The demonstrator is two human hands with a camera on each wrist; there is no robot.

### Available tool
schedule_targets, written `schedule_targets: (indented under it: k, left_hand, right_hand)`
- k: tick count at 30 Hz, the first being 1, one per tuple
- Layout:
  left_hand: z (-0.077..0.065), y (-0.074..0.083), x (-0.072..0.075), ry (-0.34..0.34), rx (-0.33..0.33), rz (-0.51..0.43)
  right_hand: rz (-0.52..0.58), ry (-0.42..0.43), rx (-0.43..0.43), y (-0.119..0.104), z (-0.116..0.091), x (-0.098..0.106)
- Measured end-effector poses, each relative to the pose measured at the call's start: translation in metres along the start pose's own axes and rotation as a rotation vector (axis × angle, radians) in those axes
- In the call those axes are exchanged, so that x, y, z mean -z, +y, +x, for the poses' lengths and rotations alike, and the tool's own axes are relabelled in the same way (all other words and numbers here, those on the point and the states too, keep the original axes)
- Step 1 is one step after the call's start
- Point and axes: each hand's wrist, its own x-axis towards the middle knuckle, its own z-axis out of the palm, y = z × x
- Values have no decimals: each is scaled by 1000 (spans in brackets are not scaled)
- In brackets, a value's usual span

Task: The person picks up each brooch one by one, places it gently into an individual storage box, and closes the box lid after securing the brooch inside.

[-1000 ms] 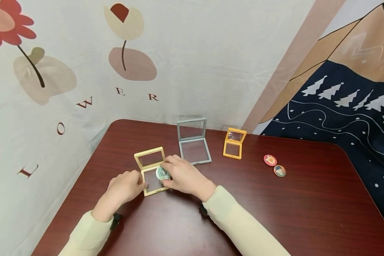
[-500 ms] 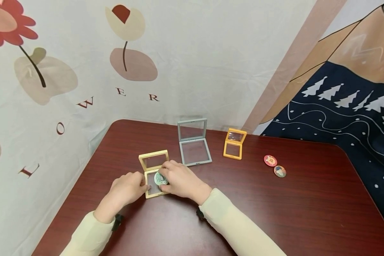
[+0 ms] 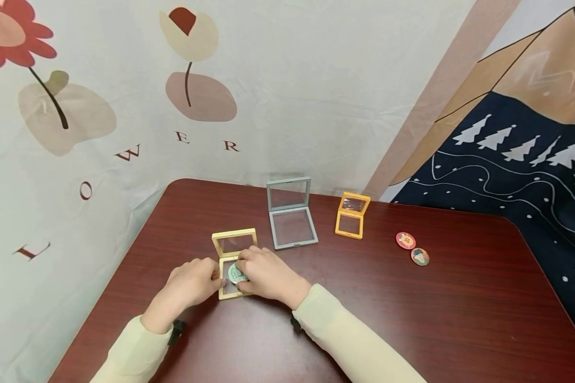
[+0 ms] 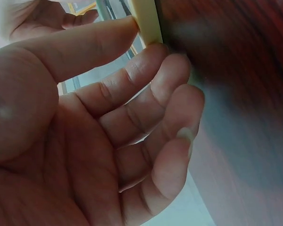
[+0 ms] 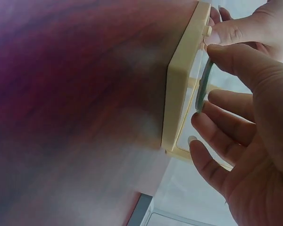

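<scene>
A pale-yellow hinged display frame (image 3: 233, 233) lies on the table with its lid raised and clear film in both halves. At its left edge, my left hand (image 3: 194, 283) pinches the rim between thumb and forefinger, as the left wrist view confirms with the pale rim (image 4: 148, 21). My right hand (image 3: 270, 277) grips a round green-and-white pin badge (image 3: 236, 274) by its edge, over the lower half of the frame. In the right wrist view the badge (image 5: 204, 87) stands slightly tilted just above the film; fingers hide part of it in the head view.
Behind stands a grey-blue open display frame (image 3: 274, 234), and right of it a small orange one (image 3: 349, 234). A red badge (image 3: 405, 240) and a multicoloured badge (image 3: 419, 257) lie farther right. The dark red table (image 3: 412, 319) meets a printed cloth (image 3: 316, 106) at the back.
The yellow frame has shifted slightly right and toward me, with my left hand on it. My right hand has moved a little left and nearer, carrying the badge farther into the frame.
</scene>
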Motion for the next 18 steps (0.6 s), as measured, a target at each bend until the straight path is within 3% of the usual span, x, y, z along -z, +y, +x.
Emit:
schedule_targets:
  k: [12,18]
  left_hand:
    - [0,-1,0,3,-13,2]
    - [1,-2,-1,25,-22,-5]
  right_hand:
    - [22,17,-3,0,-2,-1]
    - [111,160,13,11,-10,17]
